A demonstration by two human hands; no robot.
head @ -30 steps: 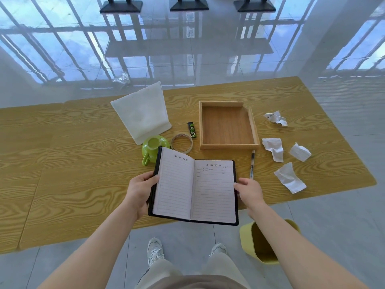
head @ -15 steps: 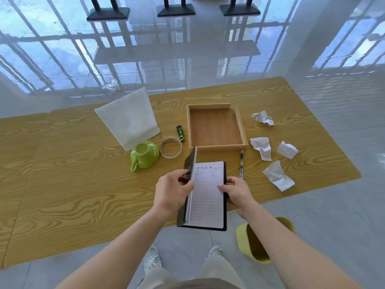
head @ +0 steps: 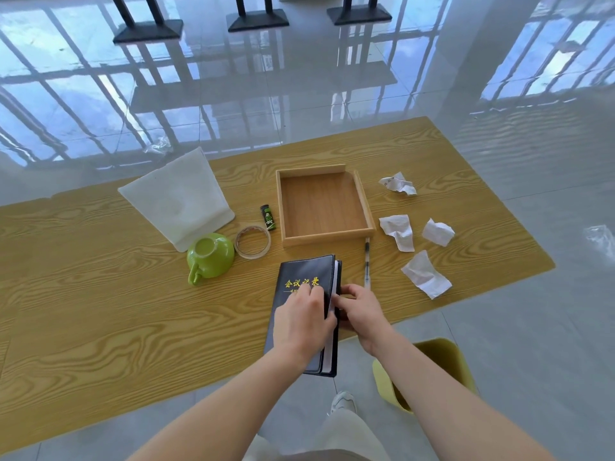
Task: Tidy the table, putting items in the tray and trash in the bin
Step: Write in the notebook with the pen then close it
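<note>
My left hand lies flat on the cover of the notebook, palm down, fingers spread over the lower part of the gold title; the characters under my fingers are hidden. My right hand grips the notebook's right edge, thumb and fingers pinched on the page block, so part of that edge and the fingertips behind it cannot be seen. Notebook is shut, black cover up. Its near end overhangs the front edge of the table and is partly covered by my left wrist. Whether the book rests on the table or is held just above it, I cannot tell.

Long axis: runs away from me, far end tilted slightly right, pointing toward the tray. Spine on the left, pages on the right.

Pen lies just right of the notebook, long axis roughly parallel to it; its near end goes out of sight behind my right hand. Far end is close to the tray's front wall.

Tray holds nothing visible. Left of it: a small green tube, label too small to read, a tape roll, a green cup on its side, a white pouch. Right of tray: four crumpled papers, well apart from the notebook.

Bin, yellow, stands on the floor at the near right; my right forearm cuts across it.
</note>
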